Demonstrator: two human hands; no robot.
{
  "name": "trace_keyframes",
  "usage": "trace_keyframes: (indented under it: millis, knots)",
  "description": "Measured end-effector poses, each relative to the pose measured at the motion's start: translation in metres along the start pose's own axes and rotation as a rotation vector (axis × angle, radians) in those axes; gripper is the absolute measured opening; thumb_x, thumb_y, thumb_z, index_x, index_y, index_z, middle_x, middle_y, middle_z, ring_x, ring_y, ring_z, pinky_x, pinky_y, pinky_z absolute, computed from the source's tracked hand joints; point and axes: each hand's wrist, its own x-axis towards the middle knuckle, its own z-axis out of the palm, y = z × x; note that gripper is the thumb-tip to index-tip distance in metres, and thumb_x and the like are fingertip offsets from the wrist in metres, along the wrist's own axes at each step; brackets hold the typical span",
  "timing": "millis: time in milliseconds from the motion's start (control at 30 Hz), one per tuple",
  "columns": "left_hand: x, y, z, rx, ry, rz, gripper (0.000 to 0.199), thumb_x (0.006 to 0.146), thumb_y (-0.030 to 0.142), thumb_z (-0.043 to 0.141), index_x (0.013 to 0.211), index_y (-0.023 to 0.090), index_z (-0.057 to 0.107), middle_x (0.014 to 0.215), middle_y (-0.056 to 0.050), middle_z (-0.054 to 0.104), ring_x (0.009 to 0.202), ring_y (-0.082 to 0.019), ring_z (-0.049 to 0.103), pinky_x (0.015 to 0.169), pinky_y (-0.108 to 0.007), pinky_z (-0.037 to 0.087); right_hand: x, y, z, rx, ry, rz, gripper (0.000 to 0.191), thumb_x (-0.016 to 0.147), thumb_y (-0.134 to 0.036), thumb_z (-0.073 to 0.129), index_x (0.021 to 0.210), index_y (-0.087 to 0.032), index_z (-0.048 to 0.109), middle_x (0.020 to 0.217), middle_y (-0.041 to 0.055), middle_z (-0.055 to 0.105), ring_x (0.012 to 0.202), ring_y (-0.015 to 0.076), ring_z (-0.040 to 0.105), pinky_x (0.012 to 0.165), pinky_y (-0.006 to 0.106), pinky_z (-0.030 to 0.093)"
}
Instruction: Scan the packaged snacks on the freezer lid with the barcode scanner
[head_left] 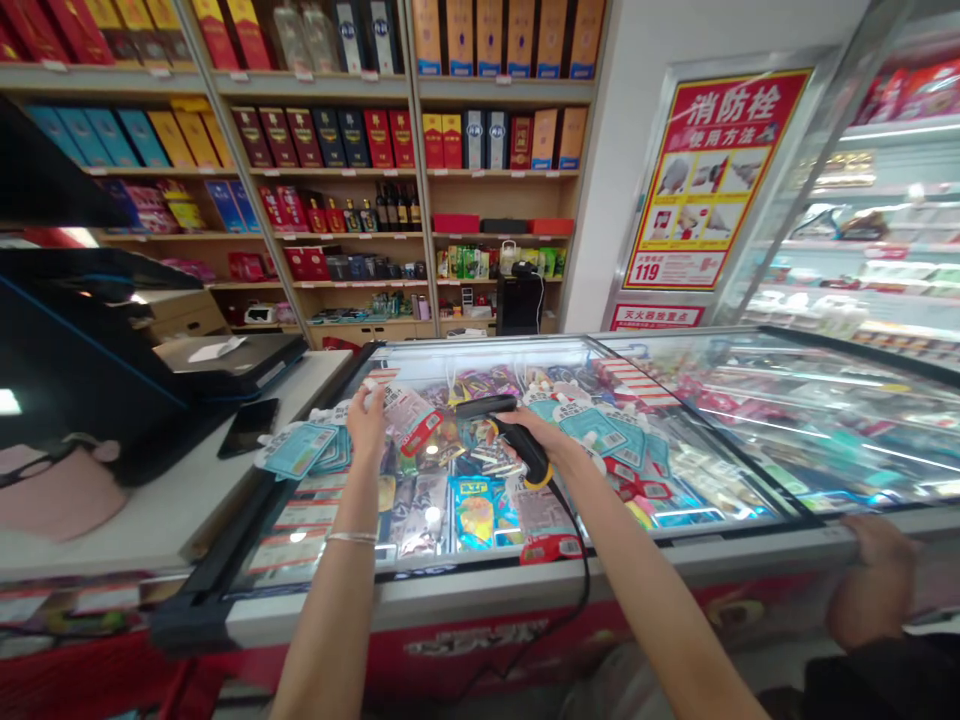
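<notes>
1. Left hand: fingers curled by pouch, centre-left; pinch, we cannot tell.
2. Right hand: wrapped round scanner, centre.
3. Advised: we hold scanner square to pouch's red label.

The single view comes from a camera worn on the person's head, facing forward and down over the near edge of a freezer. The left hand and right hand appear close, around mid-frame. Its wide field takes in the counter at left and reaches shelves well beyond the freezer
</notes>
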Motion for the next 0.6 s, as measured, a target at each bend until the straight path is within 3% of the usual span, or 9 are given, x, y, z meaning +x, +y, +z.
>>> trace_keyframes:
  millis: [133, 233, 333, 500, 600]
  knots:
    - [0.030, -0.004, -0.054, 0.055, 0.147, -0.002, 0.050, 0.075, 0.054, 0.051, 0.105, 0.017, 0.065, 0.093, -0.007, 0.068, 0.085, -0.022, 0.060, 0.082, -0.033, 0.045, 0.024, 0.002, 0.040, 0.081, -0.028, 0.062, 0.027, 0.076, -0.042, 0.056, 0.077, -0.015, 0.058, 0.045, -0.0010, 0.055, 0.036, 0.0108, 0.046, 0.035, 0.021, 0.037]
    - [0.053, -0.017, -0.093, 0.143, 0.236, -0.053, 0.053, 0.073, 0.056, 0.053, 0.106, 0.018, 0.066, 0.095, -0.008, 0.068, 0.090, -0.026, 0.060, 0.086, -0.037, 0.044, 0.046, 0.012, 0.072, 0.138, -0.053, 0.073, 0.027, 0.075, -0.042, 0.058, 0.075, -0.015, 0.059, 0.047, -0.0011, 0.055, 0.038, 0.0101, 0.046, 0.037, 0.021, 0.037]
    - [0.070, -0.033, -0.118, 0.223, 0.261, -0.103, 0.050, 0.074, 0.053, 0.053, 0.105, 0.017, 0.067, 0.096, -0.011, 0.068, 0.094, -0.029, 0.060, 0.087, -0.039, 0.043, 0.067, 0.027, 0.098, 0.188, -0.032, 0.051, 0.026, 0.070, -0.039, 0.064, 0.079, -0.015, 0.060, 0.055, -0.0003, 0.060, 0.041, 0.0094, 0.048, 0.038, 0.021, 0.039]
    - [0.063, -0.055, -0.120, 0.501, 0.288, -0.085, 0.047, 0.083, 0.042, 0.046, 0.117, 0.012, 0.059, 0.113, -0.017, 0.062, 0.106, -0.031, 0.055, 0.092, -0.042, 0.040, 0.088, 0.060, 0.115, 0.216, 0.007, 0.072, 0.032, 0.062, -0.038, 0.069, 0.083, -0.015, 0.060, 0.070, 0.0030, 0.067, 0.042, 0.0091, 0.049, 0.037, 0.022, 0.040]
    - [0.048, -0.063, -0.108, 0.760, 0.273, 0.047, 0.061, 0.082, 0.045, 0.049, 0.126, 0.003, 0.051, 0.137, -0.026, 0.042, 0.127, -0.038, 0.038, 0.101, -0.049, 0.031, 0.094, 0.077, 0.114, 0.224, 0.051, 0.123, 0.029, 0.062, -0.037, 0.069, 0.079, -0.016, 0.060, 0.068, 0.0026, 0.066, 0.042, 0.0088, 0.049, 0.038, 0.022, 0.040]
